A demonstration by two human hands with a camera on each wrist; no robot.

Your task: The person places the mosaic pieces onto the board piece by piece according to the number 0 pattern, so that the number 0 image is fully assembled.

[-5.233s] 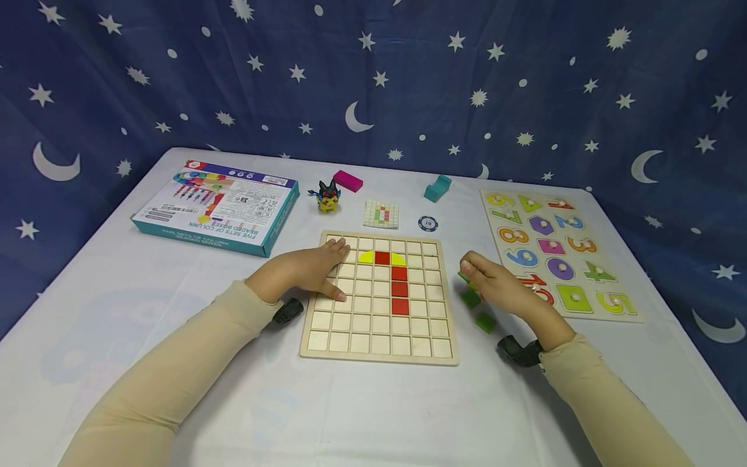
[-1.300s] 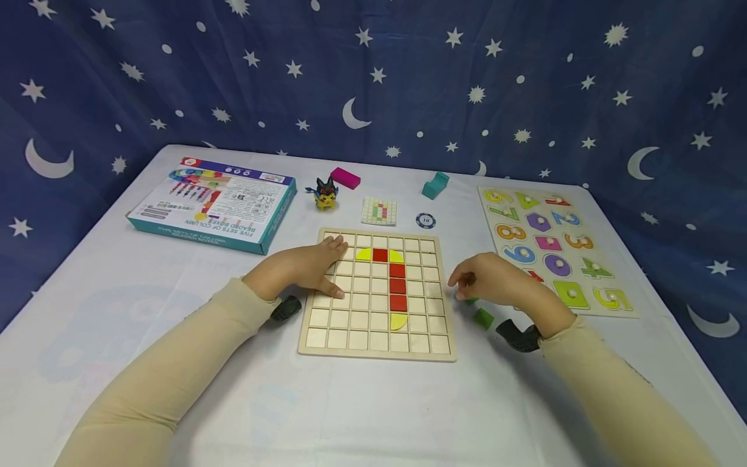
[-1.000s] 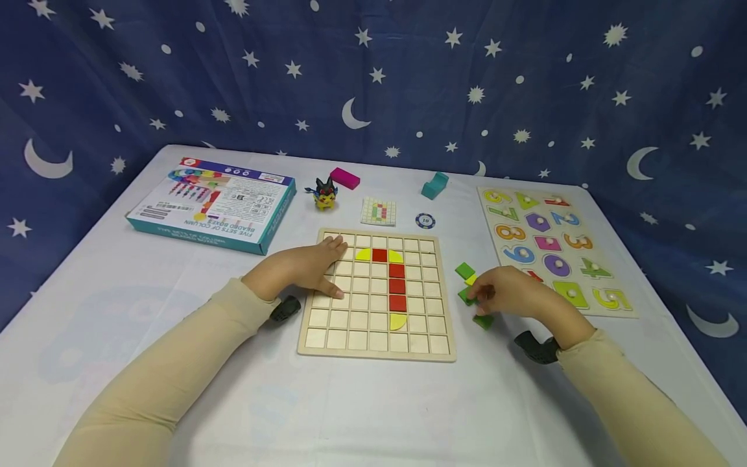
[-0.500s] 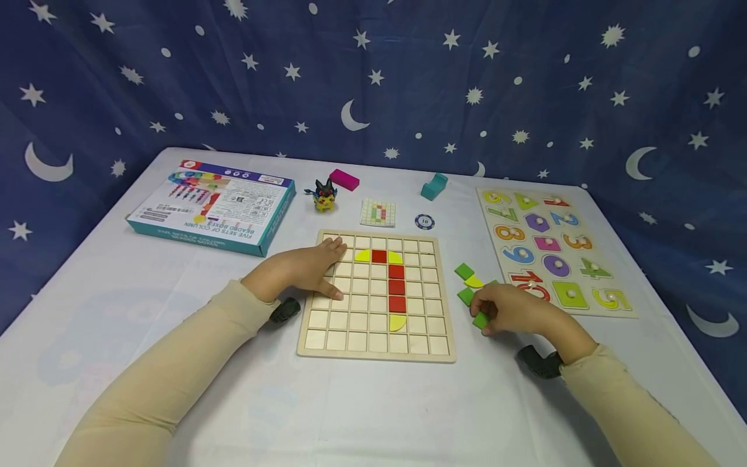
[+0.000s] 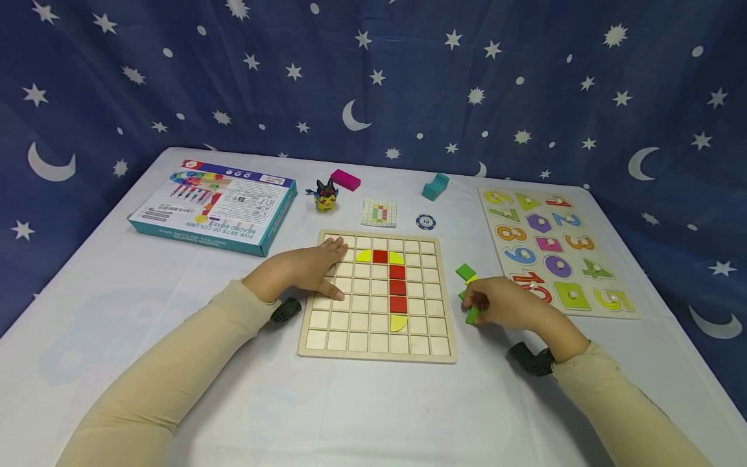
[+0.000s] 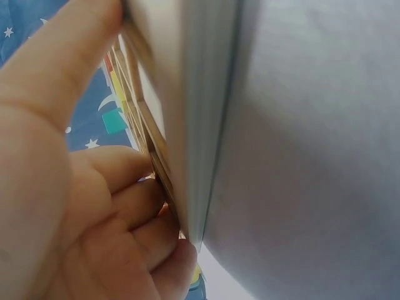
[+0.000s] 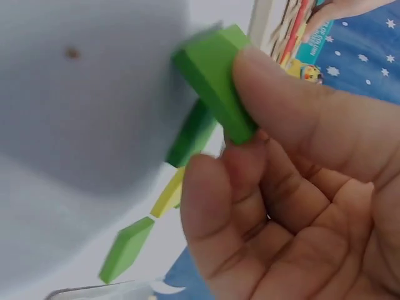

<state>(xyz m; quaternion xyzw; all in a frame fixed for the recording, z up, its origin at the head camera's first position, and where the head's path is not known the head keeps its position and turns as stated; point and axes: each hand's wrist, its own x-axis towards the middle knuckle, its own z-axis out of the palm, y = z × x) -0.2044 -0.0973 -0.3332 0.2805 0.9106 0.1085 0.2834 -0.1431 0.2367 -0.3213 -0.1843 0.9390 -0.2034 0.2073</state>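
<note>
My left hand point(image 5: 303, 268) rests with spread fingers on the left side of the wooden grid board point(image 5: 378, 357). The left wrist view has its fingertips along the board's edge. Beside the board's right edge, my right hand point(image 5: 502, 301) pinches a green square tile point(image 7: 212, 78) between thumb and fingers, tilted in the right wrist view. Another green tile point(image 5: 465, 272), a yellow piece point(image 7: 167, 195) and a dark green tile point(image 7: 192, 134) lie close by, partly hidden by the hand. On the board are red square tiles point(image 5: 397, 288) and yellow quarter-round tiles point(image 5: 399, 323).
A small pattern card point(image 5: 379, 213) and a poker chip point(image 5: 426, 222) lie behind the board. Farther back are a toy figure point(image 5: 325, 196), a magenta block point(image 5: 346, 179) and a teal block point(image 5: 435, 187). A bead box point(image 5: 216, 206) lies left, a number puzzle point(image 5: 557, 253) right.
A yellow quarter-round tile has appeared below the red column since the earliest frame. My right hand has taken up the nearest green tile and shifted slightly left with it. The left hand stays put.
</note>
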